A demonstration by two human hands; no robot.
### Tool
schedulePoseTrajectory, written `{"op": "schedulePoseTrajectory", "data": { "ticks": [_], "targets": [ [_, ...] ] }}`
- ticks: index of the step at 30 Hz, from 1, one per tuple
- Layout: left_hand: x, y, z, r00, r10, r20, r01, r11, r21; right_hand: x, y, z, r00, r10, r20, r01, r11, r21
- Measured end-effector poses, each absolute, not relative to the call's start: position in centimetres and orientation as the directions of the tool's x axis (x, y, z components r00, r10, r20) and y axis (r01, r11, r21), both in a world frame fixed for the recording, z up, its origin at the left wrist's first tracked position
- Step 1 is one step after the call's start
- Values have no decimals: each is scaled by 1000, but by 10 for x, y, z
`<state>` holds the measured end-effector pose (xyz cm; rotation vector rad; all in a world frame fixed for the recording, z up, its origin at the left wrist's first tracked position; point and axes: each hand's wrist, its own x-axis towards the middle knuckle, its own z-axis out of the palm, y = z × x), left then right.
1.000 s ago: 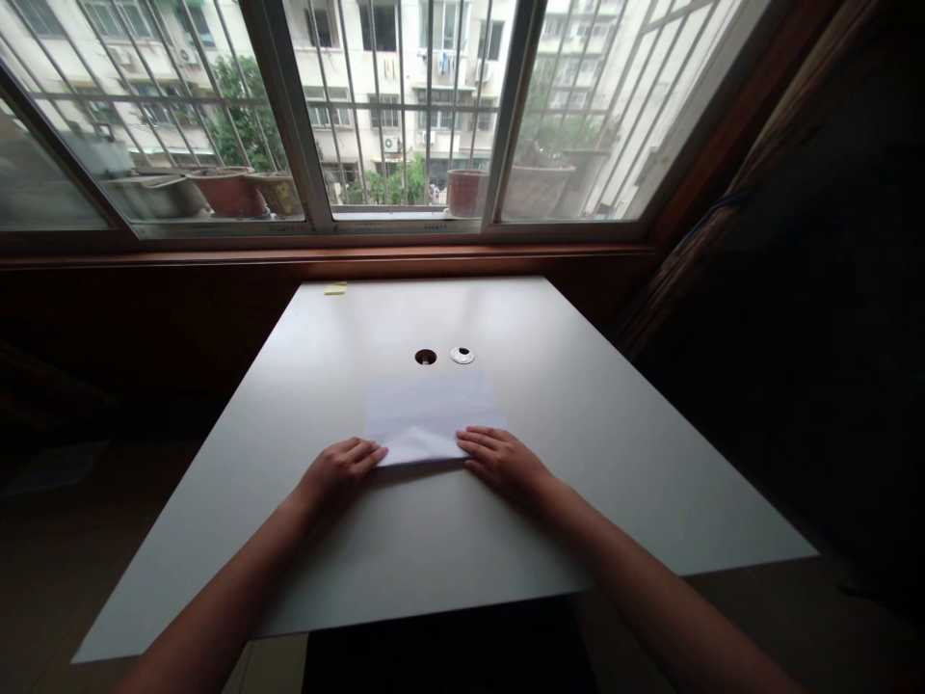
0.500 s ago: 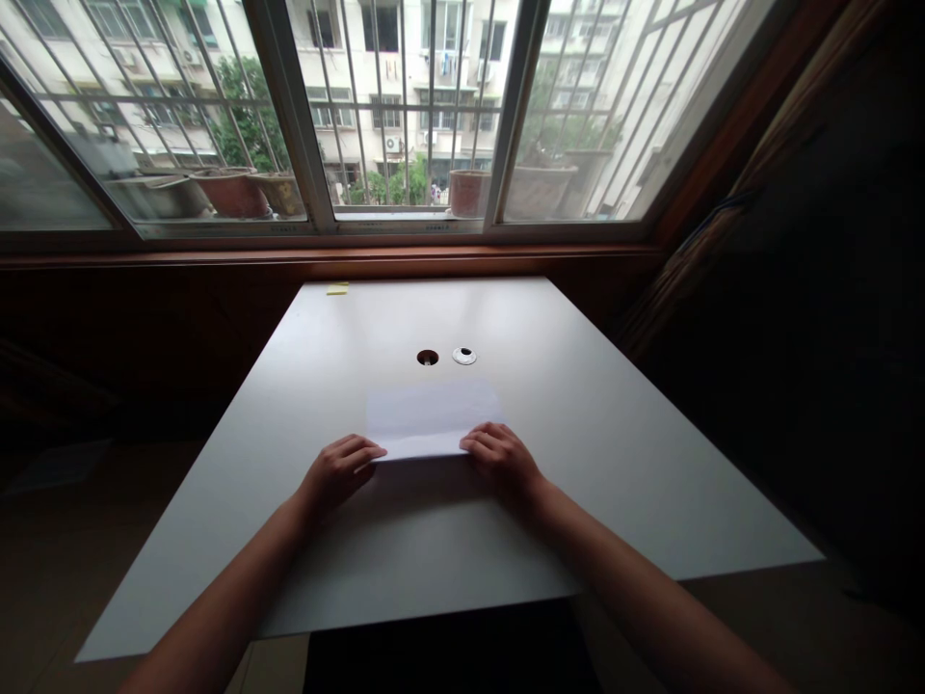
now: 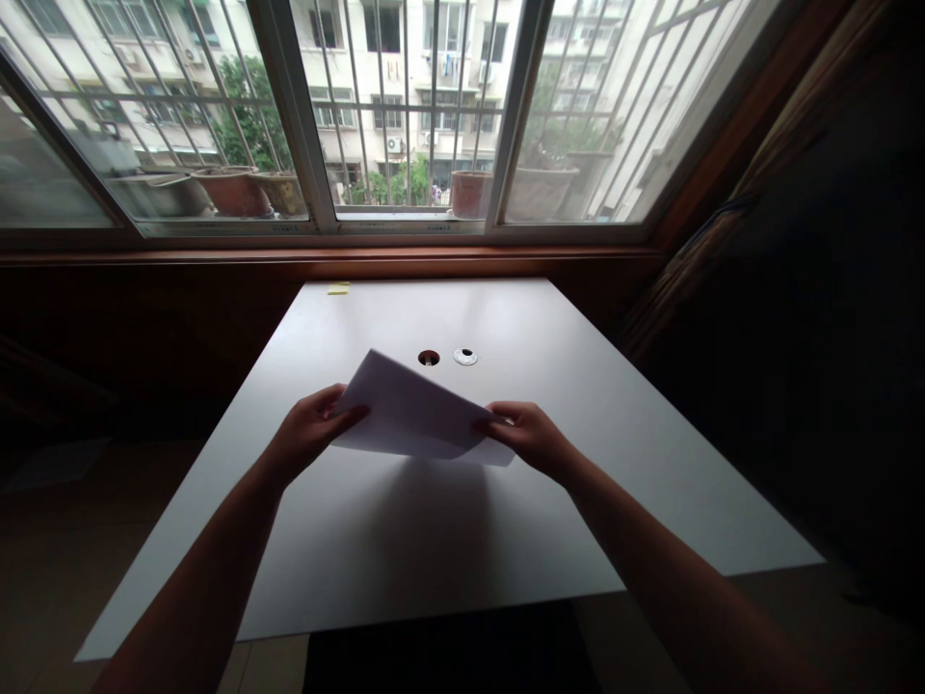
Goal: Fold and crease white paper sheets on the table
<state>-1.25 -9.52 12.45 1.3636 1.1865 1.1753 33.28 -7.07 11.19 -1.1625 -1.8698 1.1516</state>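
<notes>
A sheet of white paper, folded over, is held up off the table between my two hands, its upper edge slanting down to the right. My left hand pinches its left end, thumb on the near face and fingers behind. At the right end my right hand grips it the same way, with the thumb across the front. A loose lower corner shows beneath the right thumb. The paper's shadow falls on the white table below.
Beyond the paper, the tabletop has a round cable hole with its white cap lying beside it. A yellow strip sticks at the far left edge. Behind the table runs a wooden sill under barred windows.
The paper was lying on the table with both hands pressing its near edge. Now it is lifted and tilted, and both hands have moved outward and grip its ends.
</notes>
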Motion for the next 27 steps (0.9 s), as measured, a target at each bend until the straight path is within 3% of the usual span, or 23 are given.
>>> {"op": "schedulePoseTrajectory", "data": {
  "ticks": [4, 8, 15, 27],
  "targets": [
    [-34, -90, 123, 28, 999, 46, 34, -47, 998, 339, -66, 113, -337, 937, -86, 167, -30, -985],
    [-51, -86, 111, -27, 999, 44, -68, -46, 997, 343, -64, 111, -270, 949, -164, 24, -164, -986],
    [-38, -88, 86, 56, 996, -65, -258, 78, 963, 343, -59, 96, -239, 943, -232, -134, -269, -954],
    [-10, -83, 70, 73, 996, -45, -479, 75, 875, 343, -62, 75, -297, 905, -306, -212, -375, -903]
  ]
}}
